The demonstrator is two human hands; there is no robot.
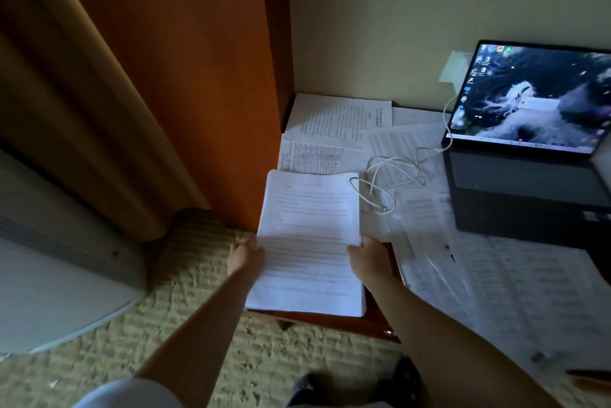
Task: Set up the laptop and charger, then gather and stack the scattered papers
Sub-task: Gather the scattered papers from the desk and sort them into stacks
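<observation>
Here your two bare forearms reach forward from the bottom of the view, over the patterned carpet (185, 292), and both hands meet on the stack of papers (309, 242), which serves as the landmark for all that follows. Your left hand (246, 257) grips the stack's left edge, thumb lying on the top sheet and the other fingers hidden beneath, so how far they curl you cannot tell. Your right hand (368, 260) holds the right edge in the same way, thumb on top near the upper right side, fingers tucked under the pile. The stack lies at the near left corner of the wooden desk (373, 321), its near end just over the desk's front edge, its printed lines blurred and unreadable. To the right of the stack more loose sheets (515, 288) cover the desk, overlapping one another, and a pen (588, 374) lies at their near right end. Just beyond the stack's right corner a white charger cable (393, 173) loops over the sheets and runs up to the left side of the open laptop (529, 149), which stands right of the stack with its screen lit. Beyond the stack a sheet with a table grid (314, 156) touches its far edge, and farther still a printed page (340, 116) reaches the wall. Left of the stack rises the wooden panel (185, 77), and farther left hangs the curtain (66, 93)
</observation>
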